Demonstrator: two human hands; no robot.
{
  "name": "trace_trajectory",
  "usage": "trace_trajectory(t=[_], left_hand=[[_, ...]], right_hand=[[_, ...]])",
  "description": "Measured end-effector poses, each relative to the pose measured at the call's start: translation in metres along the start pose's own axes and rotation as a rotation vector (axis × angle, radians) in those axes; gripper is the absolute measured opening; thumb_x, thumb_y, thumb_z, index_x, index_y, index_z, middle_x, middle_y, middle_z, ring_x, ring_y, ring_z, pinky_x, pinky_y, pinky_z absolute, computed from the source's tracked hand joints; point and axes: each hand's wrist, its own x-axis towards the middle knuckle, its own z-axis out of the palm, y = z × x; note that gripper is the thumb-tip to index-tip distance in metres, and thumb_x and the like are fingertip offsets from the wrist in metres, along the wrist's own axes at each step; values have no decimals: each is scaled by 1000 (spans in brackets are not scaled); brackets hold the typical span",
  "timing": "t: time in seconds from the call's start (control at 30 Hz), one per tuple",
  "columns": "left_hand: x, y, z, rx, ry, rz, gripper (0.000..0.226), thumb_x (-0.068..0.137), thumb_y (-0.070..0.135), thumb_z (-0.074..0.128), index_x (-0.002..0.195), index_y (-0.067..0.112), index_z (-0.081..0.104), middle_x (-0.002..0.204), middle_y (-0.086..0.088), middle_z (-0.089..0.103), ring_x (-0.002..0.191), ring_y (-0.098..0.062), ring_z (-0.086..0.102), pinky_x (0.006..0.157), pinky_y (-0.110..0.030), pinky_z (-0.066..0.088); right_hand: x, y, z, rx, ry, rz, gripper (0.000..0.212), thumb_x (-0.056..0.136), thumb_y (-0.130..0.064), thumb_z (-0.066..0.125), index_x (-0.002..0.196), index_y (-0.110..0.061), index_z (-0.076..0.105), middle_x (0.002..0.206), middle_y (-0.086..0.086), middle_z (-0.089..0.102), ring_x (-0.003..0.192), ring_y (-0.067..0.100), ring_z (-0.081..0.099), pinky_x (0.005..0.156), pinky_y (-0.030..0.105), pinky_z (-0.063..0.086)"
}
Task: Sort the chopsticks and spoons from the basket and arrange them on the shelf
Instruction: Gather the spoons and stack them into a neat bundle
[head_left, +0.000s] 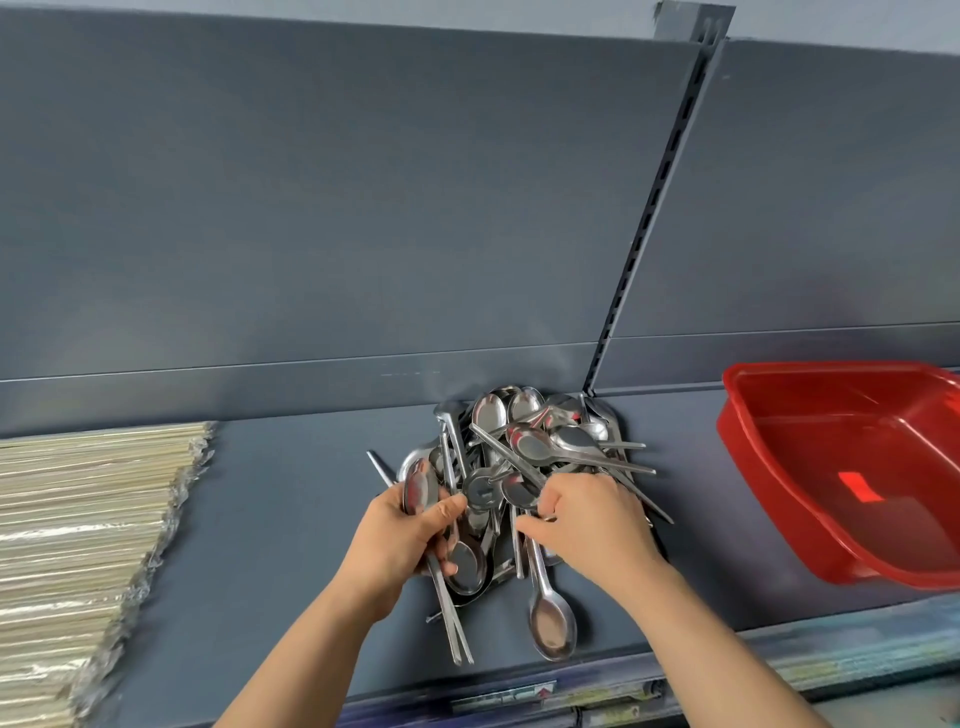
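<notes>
Risk, as we judge it, lies at the shelf (291, 519) front: the long spoon (550, 618) already nears the edge, and tugging the tangled spoon pile (535, 457) could knock it off. Our left hand (400, 545) is closed around a few spoons; our right hand (592, 525) pinches into the heap. The red basket (852, 467) beside it looks empty. Wrapped chopsticks (88, 535) lie stacked far left.
</notes>
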Motion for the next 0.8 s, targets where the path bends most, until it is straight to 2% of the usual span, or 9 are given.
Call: trace_trajectory(t=[0.1,0.2,0.27,0.4,0.47,0.53,0.6,0.7,0.8], left_hand=[[-1,1,1,-7,-7,14,20,83,14,73,85,0,59,50,-10,53,39,-17,48,44,-26,48],[-1,4,4,14,-14,56,22,79,9,76,79,4,55,50,-7,54,40,-17,49,44,-25,48],[0,9,5,41,-21,94,27,76,7,79,86,3,54,50,-2,54,41,-17,49,45,-27,47],[7,32,12,96,-15,125,43,69,14,85,98,5,54,50,6,49,41,-15,52,48,-30,43],[12,44,17,85,-39,169,44,66,15,87,94,7,54,51,7,43,42,-11,48,44,-24,41],[16,55,22,55,-87,225,42,66,12,87,95,6,56,52,8,44,43,-8,46,43,-20,40],[17,62,27,51,-133,269,37,70,12,85,97,7,61,56,9,55,48,-7,50,47,-19,43],[17,65,29,11,-136,257,25,80,18,78,99,8,65,69,4,65,59,-8,60,53,-20,47],[19,61,20,20,-93,216,16,90,24,67,88,9,62,61,4,48,47,-8,41,45,-20,36]], right_hand=[[2,-1,2,32,27,-59,27,83,-48,65,106,-34,65,85,-19,46,75,5,48,64,25,35],[8,-6,1,76,78,-116,15,88,-38,62,94,-32,75,82,-15,54,75,7,57,63,23,39],[16,-8,-7,174,176,-141,13,87,-35,65,81,-30,75,70,-17,53,67,1,53,59,20,39],[40,-21,-39,555,286,-87,6,79,-33,75,75,-28,76,68,-16,68,67,1,63,65,20,49],[51,-30,-54,722,217,-31,7,76,-36,76,71,-31,75,69,-18,71,68,-3,66,64,16,48],[60,-38,-59,822,130,31,14,75,-39,76,66,-28,74,66,-17,71,64,-3,65,64,21,47],[65,-45,-57,892,66,98,26,71,-42,76,62,-18,72,55,-9,63,53,5,56,59,29,45],[65,-52,-50,979,-27,140,35,71,-45,73,54,-15,66,50,-2,49,47,12,39,51,27,34],[60,-43,-47,1037,-50,138,33,82,-41,68,65,-12,72,55,1,56,48,11,42,47,21,34]])
